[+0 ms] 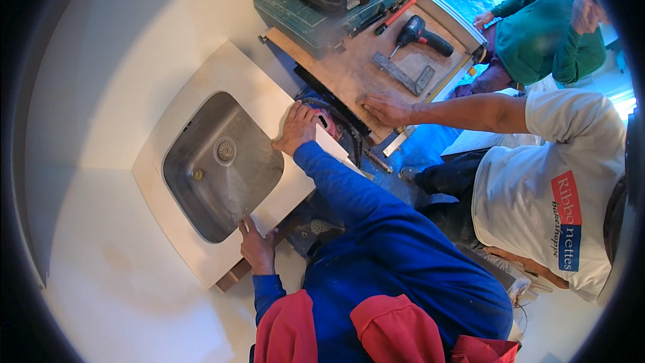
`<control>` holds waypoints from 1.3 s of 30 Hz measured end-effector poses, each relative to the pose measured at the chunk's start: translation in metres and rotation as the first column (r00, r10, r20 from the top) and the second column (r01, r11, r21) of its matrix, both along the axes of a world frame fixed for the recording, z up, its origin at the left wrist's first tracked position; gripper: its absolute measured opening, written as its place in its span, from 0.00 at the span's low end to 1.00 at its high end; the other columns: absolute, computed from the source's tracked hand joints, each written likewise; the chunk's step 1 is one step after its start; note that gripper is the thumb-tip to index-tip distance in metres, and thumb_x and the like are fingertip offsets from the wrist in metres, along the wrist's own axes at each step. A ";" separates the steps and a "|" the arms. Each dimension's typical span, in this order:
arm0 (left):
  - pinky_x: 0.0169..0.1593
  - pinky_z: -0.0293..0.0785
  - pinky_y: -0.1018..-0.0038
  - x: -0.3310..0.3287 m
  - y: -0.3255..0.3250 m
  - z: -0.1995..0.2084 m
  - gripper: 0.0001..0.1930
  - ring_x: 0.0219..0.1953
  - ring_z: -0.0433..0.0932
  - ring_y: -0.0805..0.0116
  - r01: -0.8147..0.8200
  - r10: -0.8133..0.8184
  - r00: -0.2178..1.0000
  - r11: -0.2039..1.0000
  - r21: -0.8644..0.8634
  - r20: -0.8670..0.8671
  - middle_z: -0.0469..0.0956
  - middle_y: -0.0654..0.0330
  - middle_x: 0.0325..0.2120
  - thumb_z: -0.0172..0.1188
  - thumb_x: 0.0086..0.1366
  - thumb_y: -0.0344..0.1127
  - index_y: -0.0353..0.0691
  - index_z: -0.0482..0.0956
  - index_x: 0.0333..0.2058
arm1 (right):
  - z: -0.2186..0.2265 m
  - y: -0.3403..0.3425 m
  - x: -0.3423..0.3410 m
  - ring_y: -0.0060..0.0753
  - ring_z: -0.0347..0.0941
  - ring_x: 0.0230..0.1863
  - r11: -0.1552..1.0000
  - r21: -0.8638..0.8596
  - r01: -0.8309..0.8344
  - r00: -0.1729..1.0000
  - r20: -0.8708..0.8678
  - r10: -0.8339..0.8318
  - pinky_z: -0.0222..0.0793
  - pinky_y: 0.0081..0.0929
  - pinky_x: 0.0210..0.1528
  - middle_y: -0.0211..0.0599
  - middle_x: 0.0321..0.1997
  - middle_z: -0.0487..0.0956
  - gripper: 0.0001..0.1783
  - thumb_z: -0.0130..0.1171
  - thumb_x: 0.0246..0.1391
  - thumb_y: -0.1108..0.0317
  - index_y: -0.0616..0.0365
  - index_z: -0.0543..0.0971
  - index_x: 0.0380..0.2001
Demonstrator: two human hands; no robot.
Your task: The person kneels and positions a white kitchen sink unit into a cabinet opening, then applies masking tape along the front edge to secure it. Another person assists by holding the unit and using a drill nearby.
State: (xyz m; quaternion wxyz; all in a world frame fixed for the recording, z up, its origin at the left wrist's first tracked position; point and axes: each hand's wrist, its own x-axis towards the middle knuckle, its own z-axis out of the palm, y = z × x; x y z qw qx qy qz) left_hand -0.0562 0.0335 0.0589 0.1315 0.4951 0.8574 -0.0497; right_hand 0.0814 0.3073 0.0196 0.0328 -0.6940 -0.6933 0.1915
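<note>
A pale countertop [195, 81] with a steel sink [259, 151] set in it lies against the white wall, its corner at the left. My left hand [259, 249] rests at the counter's front edge, fingers stretched toward the sink rim and thumb apart. My right hand [296, 129] lies flat with spread fingers on the counter strip right of the sink. Neither hand holds a tool. A round drain strainer [226, 151] sits in the basin, and a small yellowish fitting [197, 175] shows in its side.
On the wooden workbench [349, 60] at the back right lie a cordless drill [420, 35], a try square [403, 74] and tool cases [295, 23]. A co-worker's hand [388, 107] rests on it. Another person in green [531, 33] is farther back.
</note>
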 end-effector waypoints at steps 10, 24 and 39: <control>0.48 0.82 0.50 -0.003 -0.001 -0.002 0.50 0.46 0.83 0.36 0.050 -0.049 0.998 0.999 0.017 -0.029 0.65 0.42 0.68 0.76 0.55 0.54 0.37 0.63 0.70 | -0.021 -0.001 0.039 0.65 0.65 0.68 0.996 0.046 -0.075 0.970 -0.229 0.084 0.61 0.51 0.70 0.62 0.69 0.68 0.62 0.66 0.51 0.31 0.76 0.60 0.70; 0.53 0.81 0.51 -0.008 0.008 0.000 0.48 0.52 0.82 0.38 0.069 -0.070 0.994 0.997 0.017 0.081 0.67 0.42 0.68 0.75 0.56 0.54 0.35 0.66 0.69 | -0.078 -0.050 0.136 0.48 0.81 0.54 0.989 0.146 -0.034 0.708 -0.695 0.127 0.72 0.40 0.59 0.55 0.51 0.85 0.25 0.53 0.71 0.54 0.59 0.78 0.61; 0.21 0.59 0.77 -0.005 0.102 0.000 0.27 0.18 0.64 0.79 -0.270 0.072 0.466 0.961 0.064 0.882 0.80 0.64 0.27 0.60 0.72 0.60 0.36 0.84 0.46 | -0.059 -0.061 0.152 0.33 0.74 0.62 0.994 -0.097 -0.046 0.370 -0.926 -0.073 0.65 0.31 0.67 0.42 0.60 0.82 0.25 0.55 0.71 0.58 0.63 0.77 0.62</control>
